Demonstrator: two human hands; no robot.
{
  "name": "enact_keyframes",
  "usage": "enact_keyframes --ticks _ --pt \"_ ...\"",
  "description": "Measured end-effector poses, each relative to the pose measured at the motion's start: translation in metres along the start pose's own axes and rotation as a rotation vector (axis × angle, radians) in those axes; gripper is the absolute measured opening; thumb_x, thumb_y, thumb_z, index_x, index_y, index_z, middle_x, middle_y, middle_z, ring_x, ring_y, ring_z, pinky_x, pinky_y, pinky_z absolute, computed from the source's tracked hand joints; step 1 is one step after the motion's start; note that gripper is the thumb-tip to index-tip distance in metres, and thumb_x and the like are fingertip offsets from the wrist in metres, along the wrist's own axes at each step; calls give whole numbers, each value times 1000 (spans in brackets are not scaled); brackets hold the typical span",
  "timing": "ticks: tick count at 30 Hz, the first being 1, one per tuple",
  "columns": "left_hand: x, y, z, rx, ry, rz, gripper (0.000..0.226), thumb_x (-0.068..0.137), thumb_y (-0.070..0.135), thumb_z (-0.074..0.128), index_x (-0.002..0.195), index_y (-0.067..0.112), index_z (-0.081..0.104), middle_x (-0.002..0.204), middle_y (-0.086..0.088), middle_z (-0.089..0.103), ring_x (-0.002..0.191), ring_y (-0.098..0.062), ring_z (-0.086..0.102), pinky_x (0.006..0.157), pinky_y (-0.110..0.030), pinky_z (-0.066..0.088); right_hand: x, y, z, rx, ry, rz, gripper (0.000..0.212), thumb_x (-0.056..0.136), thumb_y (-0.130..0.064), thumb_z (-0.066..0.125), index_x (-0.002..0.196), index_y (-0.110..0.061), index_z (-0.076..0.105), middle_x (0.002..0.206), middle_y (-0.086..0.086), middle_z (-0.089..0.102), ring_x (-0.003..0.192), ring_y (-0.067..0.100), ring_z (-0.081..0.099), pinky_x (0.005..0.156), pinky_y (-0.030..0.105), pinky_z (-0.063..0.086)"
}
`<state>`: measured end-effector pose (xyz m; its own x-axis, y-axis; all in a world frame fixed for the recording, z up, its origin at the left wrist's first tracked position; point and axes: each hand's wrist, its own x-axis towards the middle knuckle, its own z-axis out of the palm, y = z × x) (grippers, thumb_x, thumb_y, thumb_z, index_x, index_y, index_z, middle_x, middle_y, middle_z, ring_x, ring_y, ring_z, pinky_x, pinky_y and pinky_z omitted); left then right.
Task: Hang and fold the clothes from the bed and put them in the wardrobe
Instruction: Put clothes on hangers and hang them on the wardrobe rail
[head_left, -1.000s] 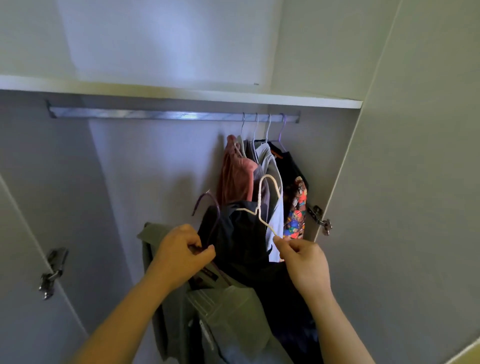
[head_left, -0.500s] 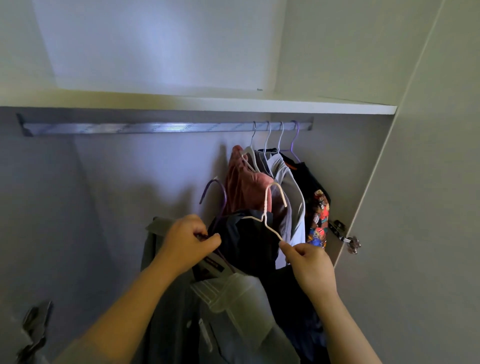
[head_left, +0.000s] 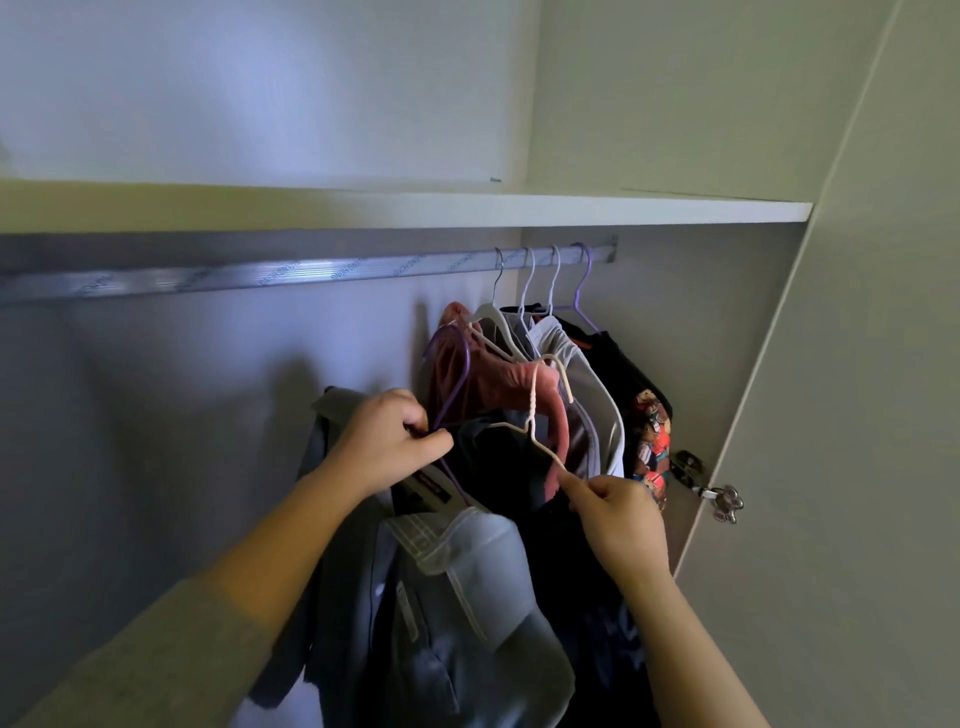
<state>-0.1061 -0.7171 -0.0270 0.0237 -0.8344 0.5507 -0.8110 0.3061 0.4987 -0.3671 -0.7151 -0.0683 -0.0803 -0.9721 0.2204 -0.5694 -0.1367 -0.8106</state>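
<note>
Inside the wardrobe, my left hand (head_left: 387, 441) grips a purple hanger (head_left: 457, 374) that carries grey trousers (head_left: 457, 597). My right hand (head_left: 618, 525) pinches the arm of a white hanger (head_left: 535, 415) bearing a dark garment (head_left: 498, 467). Both hooks point up, below the metal rail (head_left: 260, 275). At the rail's right end hang a pink garment (head_left: 493, 384), a grey one (head_left: 592, 395) and a black printed top (head_left: 644, 415) on several hangers.
A white shelf (head_left: 571, 208) runs just above the rail. The open wardrobe door (head_left: 857, 415) with its hinge (head_left: 711, 488) stands on the right. The rail's left and middle stretch carries no hangers.
Both hands have risen with their hangers toward the rail and the hung clothes. The view has tilted upward, showing more of the shelf.
</note>
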Motion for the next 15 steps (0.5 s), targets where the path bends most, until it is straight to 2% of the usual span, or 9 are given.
enact_keyframes --ticks 4,6,9,15 --pt "26 -12 5 1 10 3 38 56 45 58 39 22 32 54 7 37 48 -7 41 52 -22 28 22 3 13 1 1 3 56 90 -43 65 52 -6 49 39 -2 35 38 12 31 46 27 24" --pt "36 -20 7 0 14 9 40 55 49 54 38 20 31 54 6 35 48 -8 40 51 -24 28 32 7 21 -9 -15 2 55 90 -44 64 55 -3 52 40 -1 38 39 12 34 46 28 26" --pt "59 -23 9 -5 34 14 43 54 51 52 41 18 27 55 4 31 48 -10 34 51 -27 27 51 11 27 -12 -13 4 53 89 -45 65 51 -10 52 40 0 43 37 10 37 45 27 28" --pt "111 -25 9 1 57 0 43 56 47 53 45 17 23 55 3 25 49 -11 26 52 -30 22 93 11 39 -10 -42 -32 49 89 -47 64 62 -6 67 55 8 62 57 24 59 55 35 43"
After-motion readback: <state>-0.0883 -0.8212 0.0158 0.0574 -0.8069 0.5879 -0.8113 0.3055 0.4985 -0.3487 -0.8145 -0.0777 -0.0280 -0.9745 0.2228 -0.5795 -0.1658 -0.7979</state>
